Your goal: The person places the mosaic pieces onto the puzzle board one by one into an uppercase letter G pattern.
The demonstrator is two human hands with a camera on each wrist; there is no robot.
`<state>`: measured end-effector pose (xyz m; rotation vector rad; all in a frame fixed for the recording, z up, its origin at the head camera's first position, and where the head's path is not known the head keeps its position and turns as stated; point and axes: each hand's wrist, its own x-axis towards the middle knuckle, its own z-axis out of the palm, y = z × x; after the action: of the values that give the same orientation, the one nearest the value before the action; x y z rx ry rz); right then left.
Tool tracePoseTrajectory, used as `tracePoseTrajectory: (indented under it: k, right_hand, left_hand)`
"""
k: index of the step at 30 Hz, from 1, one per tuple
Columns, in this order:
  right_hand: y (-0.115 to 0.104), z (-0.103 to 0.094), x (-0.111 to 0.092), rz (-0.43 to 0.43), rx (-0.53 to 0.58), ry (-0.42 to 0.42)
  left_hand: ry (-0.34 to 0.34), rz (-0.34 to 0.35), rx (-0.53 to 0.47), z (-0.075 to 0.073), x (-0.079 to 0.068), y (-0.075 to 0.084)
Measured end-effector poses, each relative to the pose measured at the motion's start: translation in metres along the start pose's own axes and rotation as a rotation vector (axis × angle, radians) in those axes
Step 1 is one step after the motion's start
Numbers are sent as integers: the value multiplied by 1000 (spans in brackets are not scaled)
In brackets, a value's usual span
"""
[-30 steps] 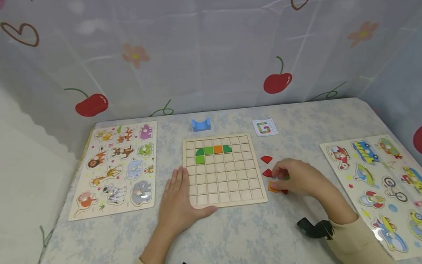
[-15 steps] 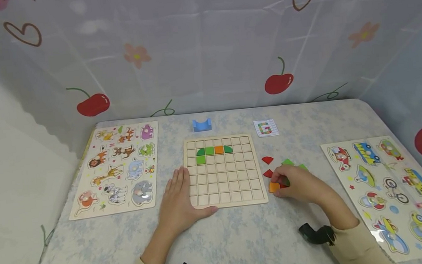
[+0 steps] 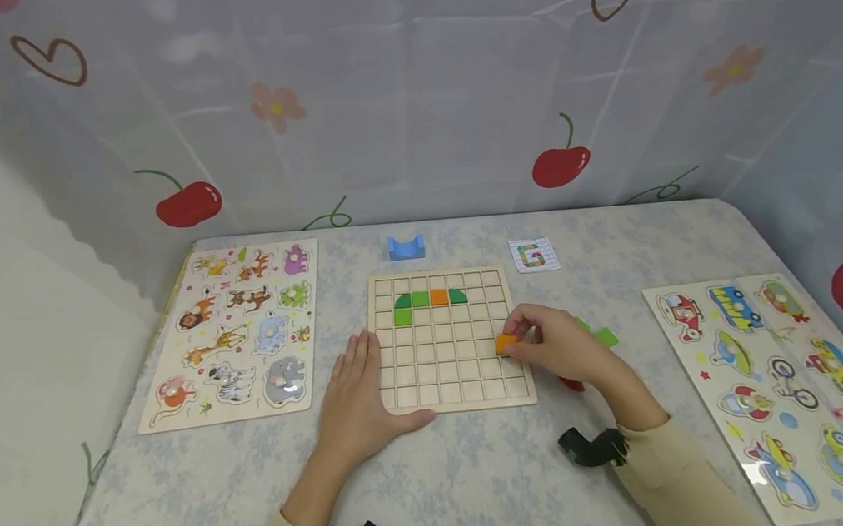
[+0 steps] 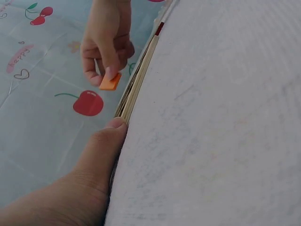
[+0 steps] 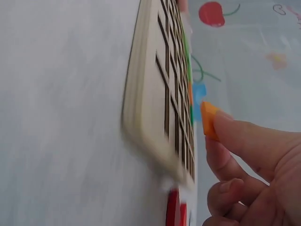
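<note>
A wooden grid board (image 3: 447, 386) lies at the middle of the table. Green and orange pieces fill a few cells in its upper rows, among them an orange square (image 3: 439, 296) and a green square (image 3: 403, 317). My left hand (image 3: 351, 399) rests with straight fingers along the board's left edge, its thumb at the front edge. Between thumb and fingertips, my right hand (image 3: 567, 342) pinches an orange square tile (image 5: 209, 121), raised over the board's right side. That same right hand (image 4: 107, 47) shows beyond the board in the left wrist view.
Red pieces (image 3: 572, 383) and green pieces (image 3: 606, 336) lie right of the board, partly behind the right hand. A small pattern card (image 3: 534, 255) and a blue block (image 3: 406, 248) sit farther back. An animal puzzle (image 3: 247, 337) stands left, a vehicle puzzle (image 3: 771, 383) right.
My right hand has picked up the orange tile from the pieces beside the board and carried it left and away from me, over the board's right side. The left hand stays in place.
</note>
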<state>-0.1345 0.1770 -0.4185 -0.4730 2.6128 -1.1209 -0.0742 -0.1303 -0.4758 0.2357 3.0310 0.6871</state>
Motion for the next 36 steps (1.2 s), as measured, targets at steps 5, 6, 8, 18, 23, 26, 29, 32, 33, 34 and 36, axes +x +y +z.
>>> tracePoseTrajectory:
  k: [5, 6, 8, 18, 23, 26, 29, 32, 33, 34, 36]
  right_hand:
    - [-26, 25, 28, -5, 50, -7]
    - [-31, 30, 33, -11, 53, -12]
    - [-41, 40, 42, -22, 43, -14]
    - [-72, 75, 73, -47, -38, 6]
    - [-74, 82, 80, -47, -81, 7]
    - [-74, 85, 83, -46, -94, 5]
    - [-75, 86, 83, -49, -107, 6]
    - [-75, 87, 83, -56, -133, 8]
    - [-76, 87, 82, -59, -145, 7]
    - [-76, 87, 82, -60, -159, 6]
    - [-75, 87, 81, -65, -183, 1]
  left_hand:
    - [-14, -9, 4, -1, -1, 2]
    - [-14, -9, 3, -1, -1, 2]
    - [-14, -8, 5, -1, -1, 2]
    - [4, 14, 18, 0, -1, 2]
    - [5, 15, 15, 0, 0, 1]
    - [8, 15, 16, 0, 0, 1]
    - [9, 16, 27, 0, 1, 1]
    - [7, 16, 26, -1, 0, 1]
    - [7, 16, 24, -2, 0, 1]
    - [5, 15, 22, -2, 0, 1]
    - [4, 16, 18, -2, 0, 2]
